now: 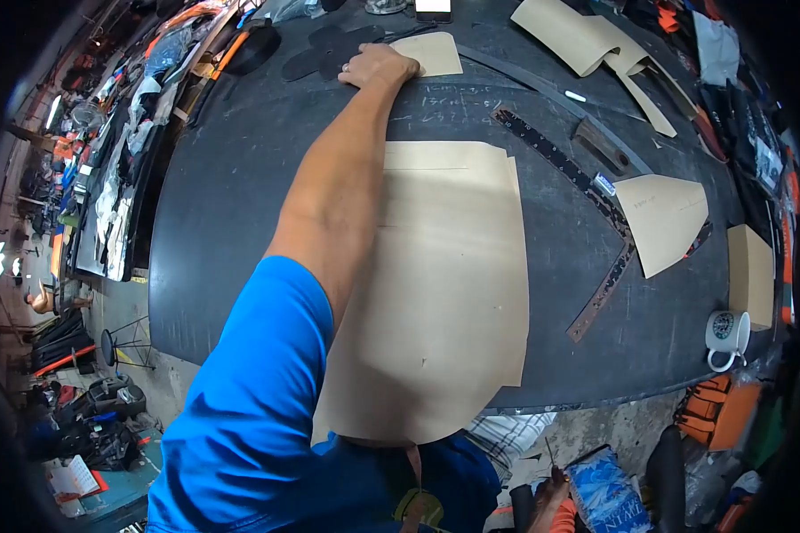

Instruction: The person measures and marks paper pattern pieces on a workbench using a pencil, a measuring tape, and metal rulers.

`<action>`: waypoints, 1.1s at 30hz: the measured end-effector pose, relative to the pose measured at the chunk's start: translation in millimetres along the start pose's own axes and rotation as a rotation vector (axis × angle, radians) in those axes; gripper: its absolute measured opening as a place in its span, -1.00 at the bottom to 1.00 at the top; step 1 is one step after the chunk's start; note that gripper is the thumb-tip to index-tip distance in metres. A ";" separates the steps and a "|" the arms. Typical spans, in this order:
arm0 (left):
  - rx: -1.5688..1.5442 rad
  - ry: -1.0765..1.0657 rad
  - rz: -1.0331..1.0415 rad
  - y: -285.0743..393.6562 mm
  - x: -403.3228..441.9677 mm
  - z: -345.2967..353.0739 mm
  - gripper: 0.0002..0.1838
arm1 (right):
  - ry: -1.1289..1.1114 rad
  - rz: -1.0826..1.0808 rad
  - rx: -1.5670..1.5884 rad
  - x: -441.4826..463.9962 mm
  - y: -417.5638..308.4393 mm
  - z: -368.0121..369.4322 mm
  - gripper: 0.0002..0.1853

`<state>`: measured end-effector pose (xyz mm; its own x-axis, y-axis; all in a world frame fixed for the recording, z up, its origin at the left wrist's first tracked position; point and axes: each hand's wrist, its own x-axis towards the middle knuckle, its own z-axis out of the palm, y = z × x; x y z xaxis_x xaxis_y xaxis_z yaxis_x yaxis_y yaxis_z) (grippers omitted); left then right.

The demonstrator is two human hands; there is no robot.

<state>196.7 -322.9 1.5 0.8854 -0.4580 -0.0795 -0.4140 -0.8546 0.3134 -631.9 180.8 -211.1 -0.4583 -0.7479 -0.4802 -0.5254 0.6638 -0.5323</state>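
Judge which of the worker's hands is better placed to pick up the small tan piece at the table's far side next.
Probably the left hand: it reaches across the dark table, close beside the small tan piece. The right hand is out of view.

The lower-left sleeve (pixel 249 382) is bright blue, the tabletop (pixel 222 204) black, the central sheet (pixel 444 284) and top-centre piece (pixel 433 55) tan, the bottom-edge cloth (pixel 508 433) checked.

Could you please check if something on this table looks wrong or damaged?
Nothing looks spilled. The large brown sheet reaches past the near edge of the table, so it might slip. The white mug sits close to the edge, where it could be knocked. The metal square looks worn, its dark surface patchy.
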 end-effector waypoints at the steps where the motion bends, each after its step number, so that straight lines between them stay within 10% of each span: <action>1: -0.018 -0.049 -0.002 -0.3 8.5 2.9 0.06 | -0.023 -0.054 -0.113 2.6 15.7 3.8 -0.74; 6: -0.046 -0.151 -0.010 11.5 14.2 3.1 0.04 | -0.085 -0.489 -0.565 13.2 111.0 27.4 -0.73; 30: 0.208 -0.118 0.155 27.2 18.3 -1.9 -0.40 | -0.145 0.006 -0.453 -65.7 93.3 73.5 -0.75; 33: -0.092 -0.101 -0.138 41.6 11.5 -2.1 -0.63 | -0.136 0.020 -0.422 -68.3 88.9 72.4 -0.75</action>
<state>190.1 -363.2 15.6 0.9048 -0.3639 -0.2212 -0.2646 -0.8874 0.3776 -595.5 291.6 -276.0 -0.3880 -0.7083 -0.5897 -0.7769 0.5955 -0.2042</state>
